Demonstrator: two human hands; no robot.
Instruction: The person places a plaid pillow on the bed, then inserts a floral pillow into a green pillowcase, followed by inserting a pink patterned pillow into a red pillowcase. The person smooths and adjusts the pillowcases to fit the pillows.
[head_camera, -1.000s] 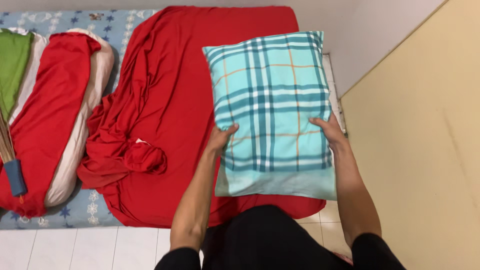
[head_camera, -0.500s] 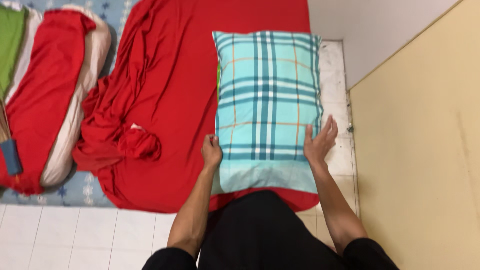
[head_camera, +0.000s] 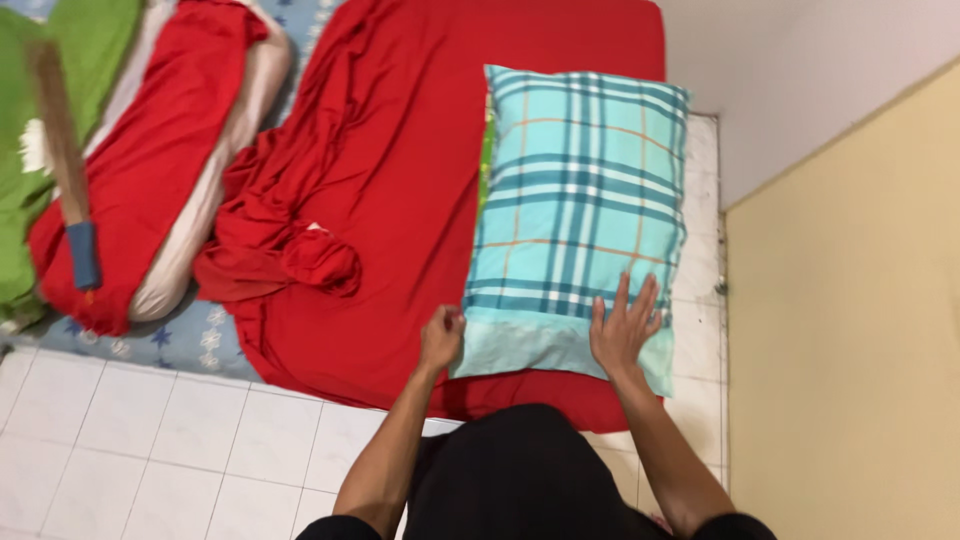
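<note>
**Teal plaid pillow down on red sheet, hands at its near end**

Teal plaid pillow (head_camera: 580, 210) lies flat along the right side of the mattress, long axis running near to far, on top of the red sheet (head_camera: 400, 150). Its plain teal open end faces near.

Right hand (head_camera: 622, 330): open, fingers spread, palm pressed flat on the pillow's near right part. Grips nothing.

Left hand (head_camera: 441, 340): curled loosely at the pillow's near left corner, touching or just beside the edge. Can't tell if it pinches fabric; view is too coarse there.

Status, judged from layout: pillow is cased and placed, looks roughly square to the mattress edge. Red sheet is not spread; it's bunched in a wad left of the pillow. Further left, a red and white bolster (head_camera: 160, 190) and green cloth (head_camera: 60, 90) sit on the blue flowered bedding (head_camera: 190, 335), with a brown stick (head_camera: 65, 160) across them. White tile floor (head_camera: 150, 440) near.
</note>
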